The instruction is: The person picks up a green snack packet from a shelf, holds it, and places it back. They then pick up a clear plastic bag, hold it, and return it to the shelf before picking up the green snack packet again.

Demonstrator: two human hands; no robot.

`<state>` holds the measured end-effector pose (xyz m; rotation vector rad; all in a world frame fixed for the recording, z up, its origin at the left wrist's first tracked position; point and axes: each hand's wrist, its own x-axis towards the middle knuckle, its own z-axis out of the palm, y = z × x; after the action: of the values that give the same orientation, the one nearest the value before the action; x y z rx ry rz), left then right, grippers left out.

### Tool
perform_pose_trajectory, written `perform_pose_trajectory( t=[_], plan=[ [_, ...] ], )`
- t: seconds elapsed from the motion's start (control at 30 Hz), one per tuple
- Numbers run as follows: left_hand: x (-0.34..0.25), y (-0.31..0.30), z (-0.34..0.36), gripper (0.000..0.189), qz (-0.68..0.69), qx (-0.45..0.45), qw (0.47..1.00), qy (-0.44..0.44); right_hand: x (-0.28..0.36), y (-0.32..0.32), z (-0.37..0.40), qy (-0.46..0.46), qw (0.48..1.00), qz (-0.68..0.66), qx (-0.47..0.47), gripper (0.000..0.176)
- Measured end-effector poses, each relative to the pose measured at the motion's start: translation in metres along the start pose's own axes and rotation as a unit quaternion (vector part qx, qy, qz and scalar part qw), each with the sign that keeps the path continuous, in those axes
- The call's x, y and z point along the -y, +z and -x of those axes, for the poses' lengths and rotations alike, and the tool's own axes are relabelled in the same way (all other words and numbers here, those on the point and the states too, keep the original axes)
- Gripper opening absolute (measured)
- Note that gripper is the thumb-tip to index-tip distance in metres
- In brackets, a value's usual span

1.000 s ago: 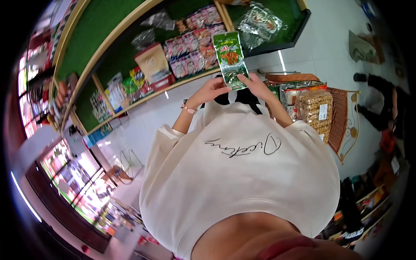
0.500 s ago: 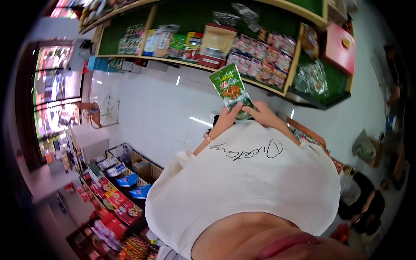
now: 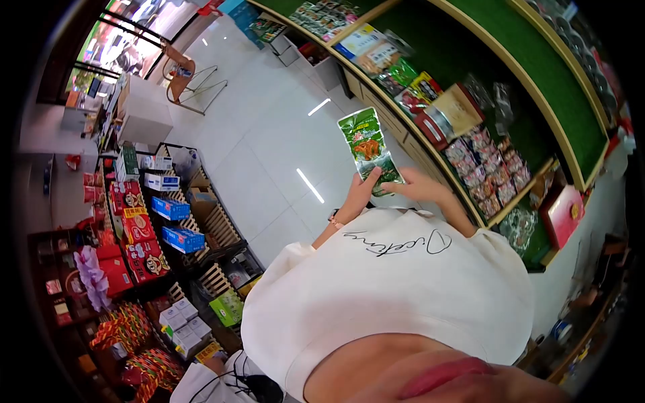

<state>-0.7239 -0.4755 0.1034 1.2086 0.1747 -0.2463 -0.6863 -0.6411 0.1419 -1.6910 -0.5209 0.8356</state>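
A green snack packet (image 3: 367, 142) with a picture of brown food on its front is held upright before my chest. My left hand (image 3: 363, 191) grips its lower edge, thumb on the front. On the packet's lower right corner, my right hand (image 3: 420, 187) is closed too, its thumb also across the front. The fingers behind the packet are hidden. Beyond my hands, a green-lined shelf (image 3: 463, 74) carries rows of small packets (image 3: 487, 168) and a tan and red pouch (image 3: 451, 114).
Left of me stand racks with red boxes (image 3: 139, 228), blue boxes (image 3: 183, 239) and white cartons (image 3: 185, 326). A chair (image 3: 181, 79) is near the doorway. A pink box (image 3: 563, 213) sits at the shelf's right end. Part of a person in white (image 3: 205, 381) shows at the bottom.
The view has turned, so the shelf now runs diagonally down the right and the left racks show more fully. Both hands still hold the packet.
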Motion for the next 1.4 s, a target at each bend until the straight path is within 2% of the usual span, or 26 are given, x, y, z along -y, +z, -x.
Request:
perform_pose_trajectory(
  t=[0.07,0.17,0.2,0.23,0.3,0.33,0.43,0.47,0.53,0.57,0.6,0.7,0.73,0.8,0.93,1.07,1.17,1.2,1.3,1.4],
  plan=[
    [-0.015,-0.031,-0.009,0.029,-0.002,0.006,1.0,0.019,0.012,0.015,-0.031,0.008,0.999,-0.034,0.022,0.032],
    [-0.048,-0.07,-0.012,0.026,-0.005,0.029,0.999,0.017,0.02,0.04,-0.074,0.019,0.981,-0.193,0.027,0.034],
    [-0.058,-0.085,-0.014,0.025,-0.015,0.041,0.999,0.011,0.025,0.044,-0.087,0.079,0.982,-0.165,0.039,0.034],
    [-0.066,-0.097,-0.018,0.024,-0.026,0.053,0.998,0.005,0.034,0.049,-0.099,0.097,0.981,-0.164,0.029,0.034],
    [-0.06,-0.125,-0.026,0.023,-0.097,-0.005,0.995,0.03,0.052,0.061,-0.117,0.131,0.978,-0.164,0.006,0.033],
    [-0.06,-0.136,-0.027,0.023,-0.11,-0.021,0.993,0.028,0.035,0.069,-0.135,0.086,0.981,-0.174,0.016,0.033],
    [-0.061,-0.151,-0.034,0.023,-0.101,-0.075,0.992,0.023,0.014,0.069,-0.168,0.057,0.988,-0.13,0.055,0.032],
    [-0.056,-0.154,-0.04,0.024,-0.095,-0.092,0.991,0.017,0.004,0.069,-0.178,0.058,0.989,-0.129,0.042,0.036],
    [-0.055,-0.155,-0.057,0.025,-0.067,-0.118,0.991,0.016,0.001,0.051,-0.197,0.105,0.993,-0.011,0.049,0.039],
    [-0.059,-0.16,-0.07,0.025,-0.108,-0.109,0.988,0.013,0.0,0.042,-0.206,0.13,0.989,0.047,0.049,0.04],
    [-0.066,-0.161,-0.08,0.026,-0.147,-0.098,0.984,0.006,0.0,0.035,-0.213,0.098,0.994,0.024,0.029,0.041],
    [-0.081,-0.178,-0.12,0.027,-0.229,-0.059,0.972,0.013,0.011,0.005,-0.248,0.168,0.981,0.004,0.094,0.037],
    [-0.083,-0.19,-0.137,0.027,-0.251,-0.049,0.967,0.015,0.015,0.001,-0.262,0.133,0.988,-0.026,0.074,0.035],
    [-0.091,-0.205,-0.169,0.027,-0.255,-0.048,0.966,0.018,-0.016,-0.003,-0.306,0.097,0.992,-0.069,0.04,0.033],
    [-0.144,-0.23,-0.236,0.027,-0.202,-0.083,0.974,0.054,0.018,-0.038,-0.39,0.024,0.991,-0.125,0.039,0.03],
    [-0.188,-0.256,-0.304,0.028,-0.15,-0.088,0.981,0.087,0.061,-0.081,-0.466,-0.084,0.993,-0.075,0.041,0.031],
    [-0.205,-0.272,-0.347,0.029,-0.151,-0.065,0.984,0.065,0.087,-0.122,-0.502,-0.047,0.993,0.077,0.073,0.032],
    [-0.208,-0.273,-0.353,0.03,-0.162,-0.08,0.983,0.038,0.102,-0.13,-0.504,0.006,0.993,0.083,0.088,0.03],
    [-0.205,-0.266,-0.369,0.029,-0.146,-0.126,0.98,0.046,0.087,-0.14,-0.519,-0.019,0.996,0.001,0.092,0.027],
    [-0.193,-0.275,-0.383,0.028,-0.145,-0.128,0.981,0.017,0.073,-0.139,-0.527,0.084,0.99,-0.073,0.091,0.029]
  ],
)
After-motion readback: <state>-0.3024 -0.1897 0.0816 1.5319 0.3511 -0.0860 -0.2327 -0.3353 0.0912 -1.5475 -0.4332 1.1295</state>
